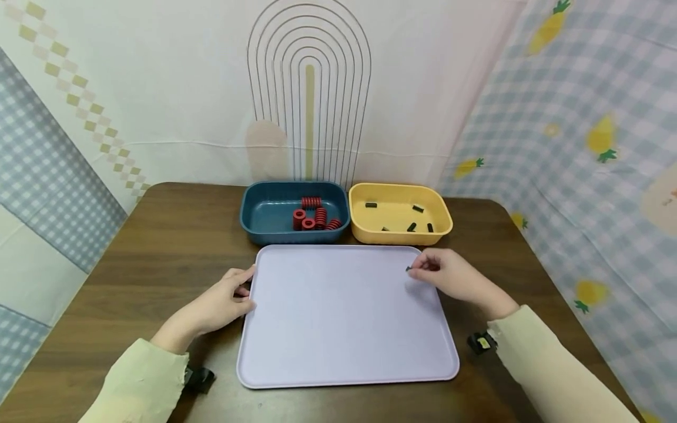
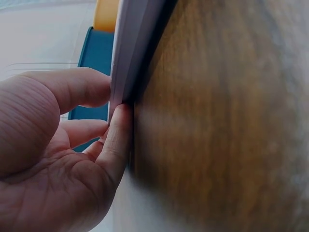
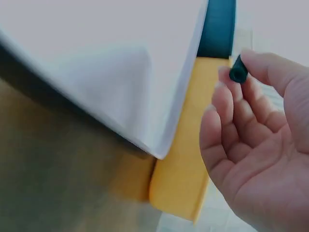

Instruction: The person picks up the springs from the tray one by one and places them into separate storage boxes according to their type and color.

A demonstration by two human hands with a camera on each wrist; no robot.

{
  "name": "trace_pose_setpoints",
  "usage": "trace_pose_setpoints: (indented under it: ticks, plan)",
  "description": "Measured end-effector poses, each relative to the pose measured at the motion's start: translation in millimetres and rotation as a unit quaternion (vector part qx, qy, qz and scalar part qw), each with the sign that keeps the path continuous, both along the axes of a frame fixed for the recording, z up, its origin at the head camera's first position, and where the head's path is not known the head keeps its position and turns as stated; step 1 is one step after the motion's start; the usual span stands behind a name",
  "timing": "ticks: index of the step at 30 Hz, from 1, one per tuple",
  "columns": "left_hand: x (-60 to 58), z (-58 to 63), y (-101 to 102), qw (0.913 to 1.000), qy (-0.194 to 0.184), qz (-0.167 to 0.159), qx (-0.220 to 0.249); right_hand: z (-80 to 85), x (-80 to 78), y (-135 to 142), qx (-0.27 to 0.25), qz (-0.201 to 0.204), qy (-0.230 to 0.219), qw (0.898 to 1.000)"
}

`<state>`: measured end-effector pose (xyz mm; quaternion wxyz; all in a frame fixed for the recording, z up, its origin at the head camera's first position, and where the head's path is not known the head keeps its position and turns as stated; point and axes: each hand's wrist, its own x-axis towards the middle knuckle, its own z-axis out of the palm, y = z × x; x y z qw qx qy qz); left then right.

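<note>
The right hand (image 1: 443, 273) pinches a small dark green tube (image 3: 238, 72) between thumb and fingertips, above the far right corner of the lavender tray (image 1: 349, 317). In the right wrist view the tube's round end with a hole faces the camera; the other fingers curve loosely below it. At the tray's left edge, the left hand (image 1: 222, 298) holds the rim. The left wrist view shows its thumb (image 2: 87, 88) against the rim and a finger (image 2: 118, 137) at the rim's table side.
Behind the tray stand a blue bin (image 1: 267, 236) holding several red ribbed cylinders (image 1: 320, 217) and a yellow bin (image 1: 394, 237) with several dark green pieces (image 1: 371, 205). All rest on a brown wooden table (image 1: 153, 252), with patterned cloth (image 1: 201, 88) hanging behind and at the sides.
</note>
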<state>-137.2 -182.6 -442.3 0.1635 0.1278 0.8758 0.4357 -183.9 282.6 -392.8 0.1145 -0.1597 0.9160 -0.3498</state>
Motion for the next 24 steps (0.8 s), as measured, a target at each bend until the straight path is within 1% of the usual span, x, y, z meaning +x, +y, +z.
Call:
trace_pose_setpoints:
  ticks: [7, 10, 14, 19, 21, 24]
  plan:
    - [0.9, -3.0, 5, 1.0000, -0.001, -0.005, 0.001, 13.6, -27.3, 4, -0.007, -0.058, 0.045, 0.997]
    - [1.8, -5.0, 6, 0.9999, 0.000, -0.010, 0.004, 15.5, -37.0, 4, -0.007, -0.085, 0.061, 0.995]
    - [3.1, -6.3, 8, 0.9999, 0.002, -0.010, 0.005, 10.5, -50.1, 5, -0.007, -0.122, 0.083, 0.989]
    - [3.0, -6.6, 8, 0.9999, 0.008, -0.010, -0.001, 2.2, -62.0, 6, -0.008, -0.167, 0.095, 0.981]
    - [2.4, -7.0, 8, 0.9999, 0.011, -0.010, -0.001, -0.2, -65.2, 5, -0.011, -0.174, 0.098, 0.980]
    - [2.0, -7.5, 7, 0.9999, 0.013, -0.007, -0.004, -4.1, -68.8, 0, -0.015, -0.172, 0.100, 0.980]
